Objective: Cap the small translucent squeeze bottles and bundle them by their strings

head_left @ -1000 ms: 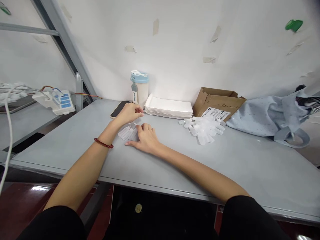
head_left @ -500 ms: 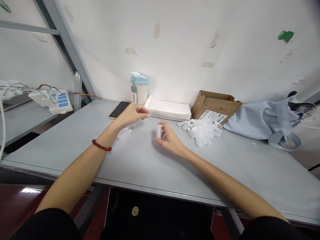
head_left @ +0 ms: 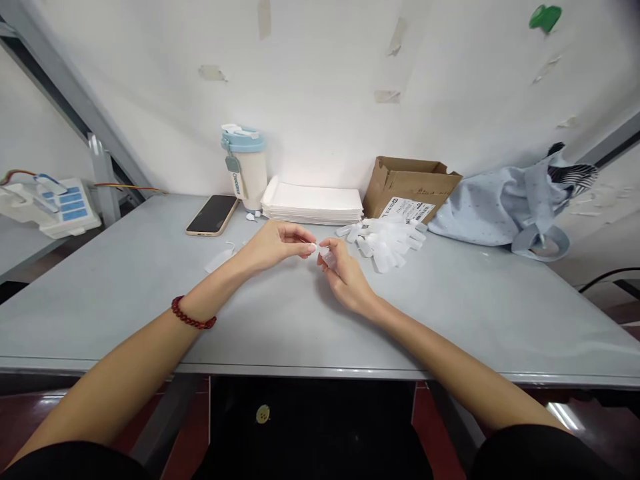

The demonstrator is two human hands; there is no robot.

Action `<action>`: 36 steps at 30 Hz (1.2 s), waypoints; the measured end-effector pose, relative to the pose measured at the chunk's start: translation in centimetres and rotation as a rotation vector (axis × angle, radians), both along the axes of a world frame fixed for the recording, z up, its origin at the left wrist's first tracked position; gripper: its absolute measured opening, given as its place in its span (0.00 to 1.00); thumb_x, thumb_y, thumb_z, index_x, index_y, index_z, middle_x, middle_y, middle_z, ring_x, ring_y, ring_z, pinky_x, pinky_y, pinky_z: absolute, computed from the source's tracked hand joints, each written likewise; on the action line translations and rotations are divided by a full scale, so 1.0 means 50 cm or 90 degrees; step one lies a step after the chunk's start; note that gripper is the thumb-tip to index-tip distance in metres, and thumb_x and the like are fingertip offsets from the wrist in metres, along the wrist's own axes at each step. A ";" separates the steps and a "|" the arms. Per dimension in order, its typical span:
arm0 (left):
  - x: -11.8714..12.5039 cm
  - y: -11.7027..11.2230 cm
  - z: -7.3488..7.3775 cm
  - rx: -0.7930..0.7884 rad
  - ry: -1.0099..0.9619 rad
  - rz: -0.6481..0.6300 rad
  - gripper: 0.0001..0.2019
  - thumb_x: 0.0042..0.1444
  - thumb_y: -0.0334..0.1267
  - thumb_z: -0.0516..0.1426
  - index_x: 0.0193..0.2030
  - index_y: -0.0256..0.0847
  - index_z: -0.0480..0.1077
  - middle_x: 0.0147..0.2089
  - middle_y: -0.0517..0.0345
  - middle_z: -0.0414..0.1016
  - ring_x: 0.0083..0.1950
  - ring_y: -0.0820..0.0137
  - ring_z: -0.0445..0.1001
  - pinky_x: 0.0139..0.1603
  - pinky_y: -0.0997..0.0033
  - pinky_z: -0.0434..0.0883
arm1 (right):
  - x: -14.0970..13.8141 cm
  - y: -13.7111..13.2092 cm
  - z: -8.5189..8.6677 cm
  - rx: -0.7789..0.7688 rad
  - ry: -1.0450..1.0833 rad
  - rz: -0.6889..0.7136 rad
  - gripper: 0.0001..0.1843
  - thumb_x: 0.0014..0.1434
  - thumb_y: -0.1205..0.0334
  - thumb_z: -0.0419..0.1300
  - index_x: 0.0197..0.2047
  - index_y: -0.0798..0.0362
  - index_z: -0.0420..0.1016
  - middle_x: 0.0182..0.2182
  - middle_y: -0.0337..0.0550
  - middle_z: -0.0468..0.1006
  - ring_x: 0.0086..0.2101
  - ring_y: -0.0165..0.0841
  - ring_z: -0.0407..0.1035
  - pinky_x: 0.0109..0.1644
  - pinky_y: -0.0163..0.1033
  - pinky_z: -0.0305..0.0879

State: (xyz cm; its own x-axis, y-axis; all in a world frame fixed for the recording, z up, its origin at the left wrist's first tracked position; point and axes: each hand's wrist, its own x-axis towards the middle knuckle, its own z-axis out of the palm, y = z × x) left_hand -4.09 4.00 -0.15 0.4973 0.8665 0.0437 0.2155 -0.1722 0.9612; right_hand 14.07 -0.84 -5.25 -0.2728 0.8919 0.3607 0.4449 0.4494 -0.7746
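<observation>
Above the middle of the table my two hands meet, fingertips almost touching. My left hand [head_left: 283, 245], with a red beaded bracelet on its wrist, pinches a small white piece [head_left: 313, 247] between thumb and fingers. My right hand [head_left: 345, 275] is closed on a small translucent plastic piece [head_left: 327, 255], partly hidden by the fingers. To the right lies a heap of similar translucent plastic pieces [head_left: 387, 241], some with narrow necks. Another translucent piece [head_left: 219, 259] lies left of my left hand, partly covered by the forearm. Small white bits [head_left: 253, 216] lie near the cup.
Along the wall stand a cup with a blue lid [head_left: 250, 167], a stack of white paper [head_left: 315, 200] and an open cardboard box [head_left: 407, 187]. A phone [head_left: 213, 215] lies left of the cup. A light blue cloth bag [head_left: 490, 210] rests at right; a power strip [head_left: 65, 207] sits far left.
My hands have come together, and my left hand now pinches a small white piece. The view has shifted to the right and downward.
</observation>
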 end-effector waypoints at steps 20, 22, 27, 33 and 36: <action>0.009 -0.006 -0.010 -0.003 -0.015 -0.014 0.12 0.46 0.41 0.66 0.35 0.36 0.75 0.34 0.55 0.78 0.38 0.66 0.77 0.45 0.63 0.74 | 0.006 0.010 -0.024 0.070 -0.096 0.034 0.22 0.61 0.69 0.46 0.56 0.52 0.43 0.47 0.55 0.69 0.44 0.39 0.67 0.48 0.50 0.64; 0.008 -0.006 -0.011 0.010 -0.025 -0.034 0.12 0.47 0.41 0.65 0.35 0.37 0.74 0.35 0.56 0.78 0.38 0.67 0.76 0.45 0.64 0.73 | 0.003 0.003 -0.011 0.038 -0.071 0.029 0.19 0.62 0.66 0.47 0.54 0.52 0.44 0.41 0.49 0.70 0.36 0.35 0.67 0.42 0.45 0.64; 0.007 -0.008 -0.008 0.078 -0.009 -0.086 0.11 0.49 0.41 0.64 0.35 0.38 0.73 0.38 0.55 0.77 0.43 0.66 0.75 0.46 0.65 0.72 | 0.005 -0.008 0.020 -0.108 0.052 0.037 0.13 0.61 0.58 0.52 0.46 0.51 0.52 0.27 0.35 0.68 0.27 0.30 0.61 0.35 0.37 0.58; 0.006 -0.012 -0.008 0.082 -0.006 -0.145 0.08 0.52 0.38 0.62 0.36 0.38 0.73 0.37 0.55 0.77 0.42 0.66 0.75 0.45 0.66 0.72 | 0.012 -0.002 0.032 -0.308 0.251 0.082 0.16 0.56 0.49 0.59 0.37 0.51 0.60 0.21 0.32 0.68 0.21 0.25 0.56 0.26 0.33 0.48; 0.006 -0.012 -0.007 0.072 -0.013 -0.140 0.08 0.51 0.38 0.63 0.36 0.38 0.74 0.37 0.55 0.78 0.42 0.66 0.76 0.44 0.66 0.72 | 0.013 -0.003 0.044 -0.403 0.339 0.099 0.16 0.54 0.51 0.62 0.34 0.51 0.60 0.20 0.31 0.67 0.18 0.22 0.53 0.23 0.32 0.42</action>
State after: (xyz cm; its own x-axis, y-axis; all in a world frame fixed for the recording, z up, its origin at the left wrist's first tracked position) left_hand -3.78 3.37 -0.52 0.6715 0.7265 0.1461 0.1421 -0.3197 0.9368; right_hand 14.73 -0.98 -3.07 -0.3449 0.9353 -0.0791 -0.0832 -0.1144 -0.9899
